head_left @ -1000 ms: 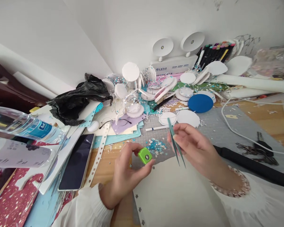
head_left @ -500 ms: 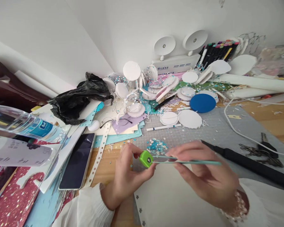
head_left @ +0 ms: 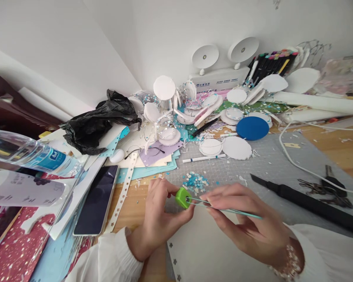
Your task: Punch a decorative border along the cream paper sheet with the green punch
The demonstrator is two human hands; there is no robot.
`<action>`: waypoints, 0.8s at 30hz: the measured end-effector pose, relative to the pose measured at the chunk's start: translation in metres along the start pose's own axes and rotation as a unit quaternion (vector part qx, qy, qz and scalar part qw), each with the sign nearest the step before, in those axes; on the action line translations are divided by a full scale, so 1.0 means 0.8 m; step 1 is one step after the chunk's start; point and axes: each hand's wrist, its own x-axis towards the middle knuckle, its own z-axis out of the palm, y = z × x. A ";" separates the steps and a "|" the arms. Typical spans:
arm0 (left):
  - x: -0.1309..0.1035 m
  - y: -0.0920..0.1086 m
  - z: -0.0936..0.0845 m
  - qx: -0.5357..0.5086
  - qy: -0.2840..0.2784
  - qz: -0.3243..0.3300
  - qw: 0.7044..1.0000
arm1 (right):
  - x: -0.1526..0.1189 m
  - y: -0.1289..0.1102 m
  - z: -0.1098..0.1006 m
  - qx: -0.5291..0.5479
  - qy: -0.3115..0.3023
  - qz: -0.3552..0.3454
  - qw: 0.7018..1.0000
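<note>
Since the earlier frame, the tweezers (head_left: 223, 208) are lowered and their tips set against the green punch (head_left: 182, 197). That small, rounded, bright green punch is pinched in the left hand (head_left: 159, 219) above the desk (head_left: 132, 207), while the slim teal tweezers are gripped by the right hand (head_left: 247, 223).

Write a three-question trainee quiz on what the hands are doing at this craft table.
1. True or false: the left hand holds the green punch.
2. The teal tweezers in the right hand have their tips at: A) the blue disc B) the punch's opening C) the phone.
3. Fill in: the pile of small paper cutouts lies on the grey ____.

Key: 1 true. 2 B. 3 cutting mat.
</note>
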 end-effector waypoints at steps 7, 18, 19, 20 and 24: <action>-0.002 -0.003 0.001 -0.002 0.002 0.001 1.000 | -0.002 -0.002 -0.005 -0.007 -0.005 0.001 1.000; -0.005 -0.008 0.001 -0.052 -0.012 -0.091 0.994 | 0.008 0.064 -0.001 0.035 0.040 0.187 0.981; -0.005 -0.009 0.000 -0.064 -0.013 -0.100 0.993 | 0.009 0.068 0.000 0.068 0.038 0.206 0.975; -0.005 -0.009 -0.002 -0.077 -0.015 -0.109 0.991 | 0.010 0.071 0.001 0.094 0.036 0.219 0.970; -0.003 -0.010 -0.005 -0.146 -0.042 -0.154 0.976 | 0.010 0.076 0.005 0.139 0.023 0.235 0.962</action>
